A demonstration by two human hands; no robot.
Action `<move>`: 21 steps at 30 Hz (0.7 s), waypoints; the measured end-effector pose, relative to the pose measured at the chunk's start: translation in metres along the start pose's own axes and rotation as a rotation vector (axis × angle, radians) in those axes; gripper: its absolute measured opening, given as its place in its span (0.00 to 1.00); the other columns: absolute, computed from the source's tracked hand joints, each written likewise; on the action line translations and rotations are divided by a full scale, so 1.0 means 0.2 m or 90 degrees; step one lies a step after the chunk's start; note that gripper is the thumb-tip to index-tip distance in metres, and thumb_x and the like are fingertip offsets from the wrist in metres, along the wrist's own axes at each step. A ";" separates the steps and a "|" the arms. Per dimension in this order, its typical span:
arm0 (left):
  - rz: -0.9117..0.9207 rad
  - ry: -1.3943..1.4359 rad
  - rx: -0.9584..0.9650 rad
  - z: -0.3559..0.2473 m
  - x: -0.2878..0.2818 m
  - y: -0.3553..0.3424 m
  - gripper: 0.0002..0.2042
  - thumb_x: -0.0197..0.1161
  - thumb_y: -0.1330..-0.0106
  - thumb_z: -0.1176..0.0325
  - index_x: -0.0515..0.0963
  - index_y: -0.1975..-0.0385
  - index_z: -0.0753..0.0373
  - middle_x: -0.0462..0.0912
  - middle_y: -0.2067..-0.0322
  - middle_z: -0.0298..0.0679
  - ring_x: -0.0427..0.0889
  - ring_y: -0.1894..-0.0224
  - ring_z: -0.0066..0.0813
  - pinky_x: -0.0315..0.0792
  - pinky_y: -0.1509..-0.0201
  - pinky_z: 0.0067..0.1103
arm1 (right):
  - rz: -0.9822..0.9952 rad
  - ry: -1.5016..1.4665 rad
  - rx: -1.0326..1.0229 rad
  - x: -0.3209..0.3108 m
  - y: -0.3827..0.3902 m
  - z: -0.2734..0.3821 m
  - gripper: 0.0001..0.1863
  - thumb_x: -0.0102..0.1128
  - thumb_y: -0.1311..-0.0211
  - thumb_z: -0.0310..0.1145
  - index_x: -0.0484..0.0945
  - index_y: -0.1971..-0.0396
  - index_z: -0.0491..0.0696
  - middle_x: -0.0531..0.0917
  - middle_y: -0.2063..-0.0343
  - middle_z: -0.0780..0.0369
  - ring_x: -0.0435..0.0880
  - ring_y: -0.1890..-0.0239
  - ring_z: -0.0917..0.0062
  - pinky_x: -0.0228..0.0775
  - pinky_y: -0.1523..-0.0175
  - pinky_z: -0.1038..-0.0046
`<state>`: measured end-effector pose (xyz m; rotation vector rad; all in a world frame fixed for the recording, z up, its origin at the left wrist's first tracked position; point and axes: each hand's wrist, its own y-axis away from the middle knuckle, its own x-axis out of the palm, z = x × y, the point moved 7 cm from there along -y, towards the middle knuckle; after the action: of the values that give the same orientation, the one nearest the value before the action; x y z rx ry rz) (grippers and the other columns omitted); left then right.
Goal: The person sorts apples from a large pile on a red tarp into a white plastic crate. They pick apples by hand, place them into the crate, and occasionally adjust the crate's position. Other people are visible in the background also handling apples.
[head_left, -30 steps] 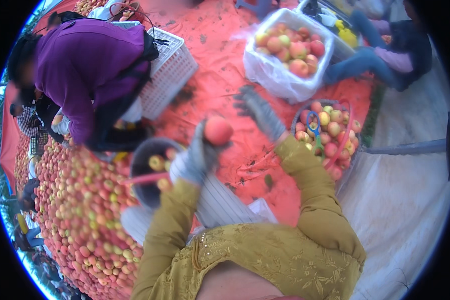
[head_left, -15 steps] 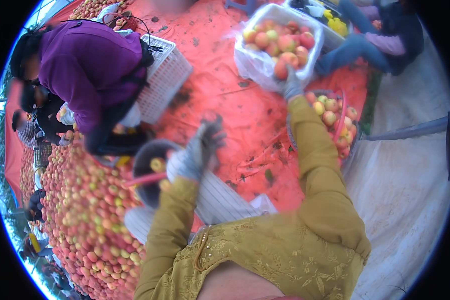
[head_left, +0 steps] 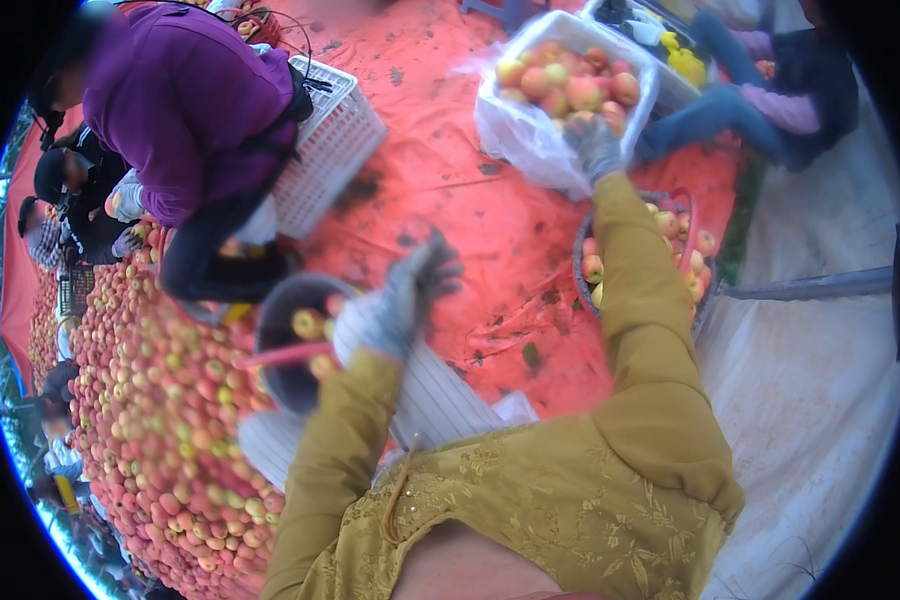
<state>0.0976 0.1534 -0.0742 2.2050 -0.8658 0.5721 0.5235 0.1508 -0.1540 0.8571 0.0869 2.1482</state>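
My right hand (head_left: 594,147), in a grey glove, reaches over the near edge of a crate lined with white plastic (head_left: 505,150) and touches the red and yellow apples (head_left: 582,94) inside. Its fingers curve down and blur, so whether an apple is under them is hidden. My left hand (head_left: 422,285), gloved too, hovers above my knee with its fingers spread and nothing in them. Beside that knee stands a dark bucket (head_left: 270,330) with a pink handle and a few apples (head_left: 307,323). Under my right forearm is a basket (head_left: 580,270) of apples with a pink handle.
A large apple heap (head_left: 180,430) spreads at the left. A person in purple (head_left: 190,110) sits bent on a white slatted crate (head_left: 325,150). At the upper right, another person's leg (head_left: 710,120) lies near the lined crate. Red sheeting (head_left: 430,130) covers the ground.
The apple by my right hand is no longer visible; the hand now lies palm down over the crate's near apples. My left hand's fingers have spread a little. The whole view has shifted slightly.
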 end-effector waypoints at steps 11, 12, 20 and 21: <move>0.079 0.010 0.079 -0.09 0.05 0.19 0.24 0.52 0.35 0.54 0.66 0.45 0.64 0.73 0.50 0.43 0.75 0.53 0.32 0.70 0.50 0.29 | 0.287 0.018 0.221 0.78 1.05 -0.74 0.20 0.52 0.37 0.42 0.68 0.51 0.44 0.77 0.56 0.54 0.80 0.63 0.68 0.75 0.61 0.67; 0.084 0.024 0.094 -0.11 0.04 0.25 0.24 0.52 0.35 0.54 0.66 0.44 0.64 0.74 0.50 0.43 0.75 0.53 0.32 0.70 0.49 0.29 | 0.310 0.014 0.212 0.86 1.12 -0.73 0.20 0.52 0.37 0.41 0.68 0.51 0.44 0.77 0.56 0.54 0.80 0.64 0.69 0.76 0.61 0.68; 0.015 0.183 0.430 -0.46 -0.63 1.29 0.24 0.43 0.30 0.58 0.59 0.39 0.66 0.69 0.44 0.46 0.73 0.46 0.36 0.71 0.45 0.31 | 0.540 0.049 0.226 1.63 1.54 -0.80 0.17 0.52 0.37 0.43 0.73 0.56 0.46 0.80 0.60 0.59 0.80 0.61 0.71 0.73 0.58 0.68; -0.074 0.198 0.468 -0.47 -0.90 1.48 0.24 0.43 0.30 0.58 0.61 0.40 0.66 0.71 0.45 0.46 0.74 0.47 0.36 0.70 0.44 0.32 | 0.584 0.020 0.236 1.71 1.57 -0.88 0.17 0.52 0.37 0.44 0.74 0.57 0.46 0.80 0.60 0.59 0.80 0.60 0.71 0.73 0.56 0.67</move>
<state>-0.2520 0.1366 0.0087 2.6679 -0.3820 1.2908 0.0576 0.2183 0.0011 1.2353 0.1270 3.0627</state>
